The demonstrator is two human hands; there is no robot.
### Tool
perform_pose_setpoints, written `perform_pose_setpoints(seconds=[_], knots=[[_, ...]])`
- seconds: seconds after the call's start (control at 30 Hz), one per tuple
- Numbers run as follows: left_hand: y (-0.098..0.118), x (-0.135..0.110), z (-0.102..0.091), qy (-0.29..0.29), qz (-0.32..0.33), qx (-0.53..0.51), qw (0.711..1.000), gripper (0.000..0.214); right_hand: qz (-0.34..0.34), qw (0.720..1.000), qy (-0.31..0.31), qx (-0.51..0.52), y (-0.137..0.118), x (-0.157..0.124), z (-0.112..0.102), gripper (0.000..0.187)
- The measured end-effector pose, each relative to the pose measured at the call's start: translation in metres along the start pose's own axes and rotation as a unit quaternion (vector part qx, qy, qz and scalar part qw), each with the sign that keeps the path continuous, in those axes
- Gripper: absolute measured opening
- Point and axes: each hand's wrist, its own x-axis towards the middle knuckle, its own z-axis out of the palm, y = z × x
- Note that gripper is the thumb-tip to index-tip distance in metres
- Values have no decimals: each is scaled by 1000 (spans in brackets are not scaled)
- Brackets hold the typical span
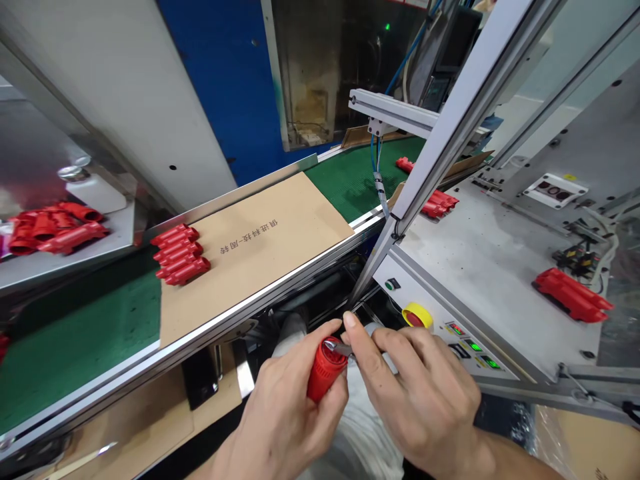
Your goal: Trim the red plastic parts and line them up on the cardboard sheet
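Observation:
My left hand (285,407) is wrapped round a red plastic tube (324,370), its open end facing up and right. My right hand (415,387) pinches a small metal tool (343,348) whose tip rests at the tube's mouth. Both hands hover low in front of the conveyor's edge. A neat group of like red tubes (180,255) lies on a cardboard sheet (260,247) on the green belt (75,333).
A pile of red tubes (53,228) sits on a metal shelf at left. More red tubes (439,202) lie further along the belt, and one pair (573,295) rests on the grey machine top at right. A yellow-ringed button (417,315) and lit switches (473,345) face me.

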Motion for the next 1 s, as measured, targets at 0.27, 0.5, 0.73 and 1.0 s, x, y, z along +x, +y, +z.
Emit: perform_pose_setpoints(seconds=[0.27,0.5,0.73,1.0], knots=[[0,1,2,4,11,6,1000,50,24,999,-26,9,-1,-6,5,53],[-3,-2,1,-17,-13,-5,1000,54,25,995,-23,89,6,-2,9,50],[-6,-5,2,-8,-11,-1,1000,55,59,984,-40,162,10,2,13,40],[-9,-5,4,-4,-2,7,1000,59,108,956,-46,270,13,0,24,35]])
